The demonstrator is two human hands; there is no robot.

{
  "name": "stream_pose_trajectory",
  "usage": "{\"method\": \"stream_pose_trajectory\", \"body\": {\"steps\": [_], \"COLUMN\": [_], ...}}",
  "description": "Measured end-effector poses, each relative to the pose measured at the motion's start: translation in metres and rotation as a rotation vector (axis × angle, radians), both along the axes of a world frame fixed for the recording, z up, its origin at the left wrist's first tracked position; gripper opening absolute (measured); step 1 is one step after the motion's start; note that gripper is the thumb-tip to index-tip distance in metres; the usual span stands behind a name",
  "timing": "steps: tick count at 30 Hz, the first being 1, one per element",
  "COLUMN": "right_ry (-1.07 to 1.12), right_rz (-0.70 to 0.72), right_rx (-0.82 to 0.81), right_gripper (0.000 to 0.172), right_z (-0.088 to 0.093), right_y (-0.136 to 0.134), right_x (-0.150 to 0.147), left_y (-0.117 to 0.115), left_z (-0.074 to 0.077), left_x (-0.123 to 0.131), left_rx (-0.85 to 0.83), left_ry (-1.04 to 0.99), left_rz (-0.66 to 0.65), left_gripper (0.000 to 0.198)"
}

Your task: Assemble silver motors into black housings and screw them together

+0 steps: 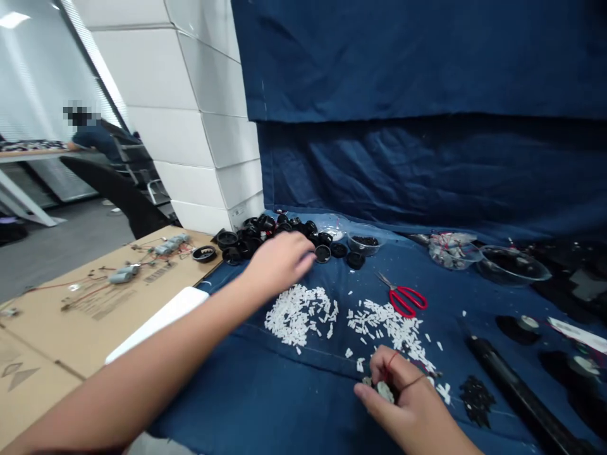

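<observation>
My left hand (279, 259), blurred in outline, continues into a bare forearm (199, 338); at the end farthest from the hand lies a narrow dark edge (85, 451), apparently a sleeve. On my right hand (403, 395), a thin dark strand (413, 383) crosses behind the fingers, cord or wire indistinguishable.

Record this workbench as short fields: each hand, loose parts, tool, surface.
Left hand: at the black round parts; contact unclear
Right hand: grip closed around a small pale part
Loose parts: two spreads of white pieces, side by side
Tool: red-handled scissors, by the right-hand spread
Surface: blue cloth, cardboard to its left
</observation>
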State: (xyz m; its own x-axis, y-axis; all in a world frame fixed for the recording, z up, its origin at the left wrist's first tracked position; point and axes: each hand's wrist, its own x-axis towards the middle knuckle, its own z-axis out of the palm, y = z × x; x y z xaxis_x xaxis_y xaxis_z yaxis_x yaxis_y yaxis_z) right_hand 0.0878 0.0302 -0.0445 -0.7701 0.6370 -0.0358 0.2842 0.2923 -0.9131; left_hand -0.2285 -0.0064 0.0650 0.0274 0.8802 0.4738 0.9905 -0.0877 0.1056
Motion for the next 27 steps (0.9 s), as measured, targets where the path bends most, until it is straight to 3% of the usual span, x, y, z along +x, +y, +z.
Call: {"method": "stream_pose_trajectory", "body": {"steps": [2, 5, 10, 15, 18, 21, 24, 27], "right_ry": [0.062, 0.158, 0.283, 0.375, 0.443, 0.514, 0.583, 0.605], "right_rz": [-0.028, -0.01, 0.02, -0.028, -0.073, -0.178, -0.256, -0.301], "right_rx": [-0.267, -0.496, -0.613, -0.751, -0.81, -0.821, -0.785, -0.755], "right_gripper": [0.04, 0.052, 0.055, 0.047, 0.049, 0.051, 0.044, 0.039], "right_z": [0.0, 0.006, 0.024, 0.042, 0.048, 0.052, 0.056, 0.058], "right_y": [0.001, 0.003, 0.007, 0.008, 0.009, 0.014, 0.019, 0.023], "right_x": [-0.002, -0.004, -0.002, 0.007, 0.01, 0.01, 0.01, 0.011], "left_y": [0.015, 0.033, 0.07, 0.093, 0.076, 0.035, -0.01, -0.041], "left_z": [0.007, -0.001, -0.026, -0.022, -0.017, -0.021, -0.031, -0.042], "left_x": [-0.031, -0.046, -0.024, -0.007, 0.01, 0.037, 0.064, 0.086], "left_rx": [-0.029, -0.161, -0.308, -0.332, -0.214, -0.071, -0.006, 0.126], "left_ry": [-0.02, -0.039, -0.052, -0.073, -0.032, 0.04, 0.107, 0.235], "left_rz": [0.173, 0.27, 0.367, 0.354, 0.243, 0.032, -0.273, -0.621], "left_gripper": [0.027, 0.034, 0.039, 0.034, 0.028, 0.017, 0.018, 0.013]}}
